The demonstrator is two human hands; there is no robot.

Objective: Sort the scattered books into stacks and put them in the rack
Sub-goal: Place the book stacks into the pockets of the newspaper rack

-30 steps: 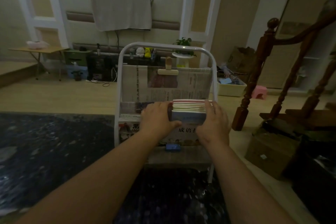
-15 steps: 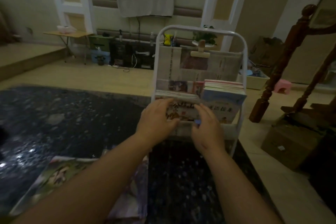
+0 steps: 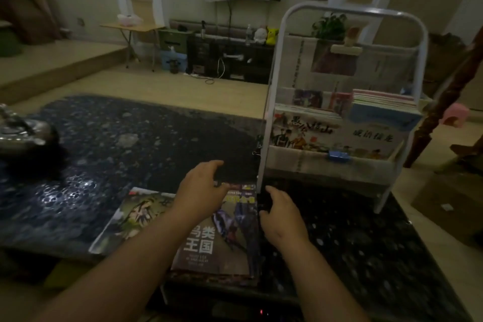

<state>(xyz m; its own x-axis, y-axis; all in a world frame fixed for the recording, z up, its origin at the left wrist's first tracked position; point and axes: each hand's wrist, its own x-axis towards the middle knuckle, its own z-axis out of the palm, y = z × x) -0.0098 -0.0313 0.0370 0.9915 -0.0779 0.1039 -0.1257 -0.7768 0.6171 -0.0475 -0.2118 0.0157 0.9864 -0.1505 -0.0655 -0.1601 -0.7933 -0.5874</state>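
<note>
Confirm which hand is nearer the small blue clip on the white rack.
Right. Right hand is below-left of the small blue clip; left hand is farther left.

The left hand (image 3: 201, 191) and forearm (image 3: 146, 248) hide parts of the bird book (image 3: 232, 230) and green book (image 3: 130, 219).

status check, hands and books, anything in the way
Left hand and right hand open, empty, at the bird book. Second book beside it; one stack in the rack. Nothing between hands and books.
</note>
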